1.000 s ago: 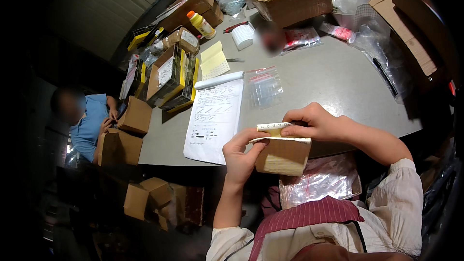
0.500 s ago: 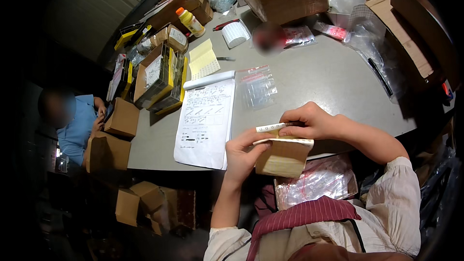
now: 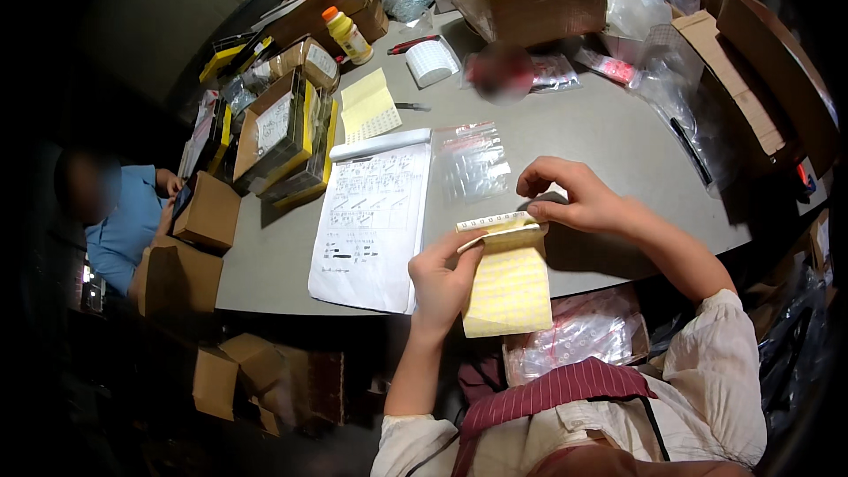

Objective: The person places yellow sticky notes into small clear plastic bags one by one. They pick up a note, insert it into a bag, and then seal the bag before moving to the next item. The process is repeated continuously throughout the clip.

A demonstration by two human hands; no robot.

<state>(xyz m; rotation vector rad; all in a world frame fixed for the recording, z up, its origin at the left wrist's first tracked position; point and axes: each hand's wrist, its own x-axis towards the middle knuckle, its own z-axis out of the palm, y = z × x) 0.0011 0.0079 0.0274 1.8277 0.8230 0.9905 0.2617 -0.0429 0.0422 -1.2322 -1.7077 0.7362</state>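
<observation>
Dimly lit room (image 3: pixel 168 18); grey table (image 3: pixel 609 132) cluttered round edges. Left hand (image 3: pixel 443 287) grips folded yellow label sheet (image 3: pixel 508 291) over table's near edge; right hand (image 3: pixel 576 200) half-curled at sheet's upper corner, grip unclear.

The pale yellow folded paper sheet (image 3: pixel 506 296) bears a faint grid, and its whitish top strip (image 3: pixel 488 222) a row of small dark marks. The burgundy cloth apron (image 3: pixel 556 394) has thin pale pinstripes (the loose cloth sleeve (image 3: pixel 715 349) is plain cream). The yellow plastic bottle (image 3: pixel 351 42) wears an orange cap (image 3: pixel 330 13); the flat tabletop (image 3: pixel 587 128) is grey.
</observation>
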